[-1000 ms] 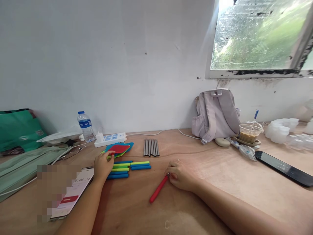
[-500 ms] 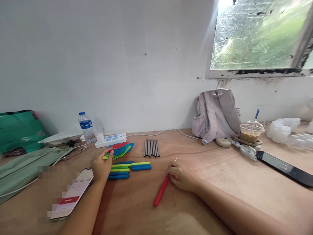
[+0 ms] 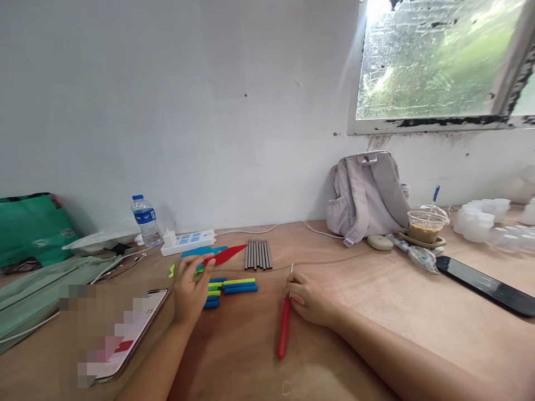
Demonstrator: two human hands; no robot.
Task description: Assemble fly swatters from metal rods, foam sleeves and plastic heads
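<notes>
Evidently the left hand [image 3: 191,284] pinches a red flat piece [image 3: 228,254] by its near end, thumb against fingers, leaving the pointed tip free toward the metal tubes [image 3: 258,255]. Blue and green flat pieces [image 3: 200,251] lie behind that hand, partly hidden by it. Next come coloured tubes [image 3: 239,288], lined up side by side like the metal ones, probably so they are easy to pick and don't roll. The right hand [image 3: 307,295] pinches a red rod [image 3: 283,328] where its thin metal stem begins, perhaps for close control; whether the red end touches the tabletop [image 3: 397,289], I cannot tell. Around them, a phone [image 3: 144,320] crowds the left forearm, and a power strip [image 3: 194,240] limits reach behind the flat pieces; the backpack [image 3: 368,195] and drink cup [image 3: 425,225] sit well apart, seemingly no hindrance.
</notes>
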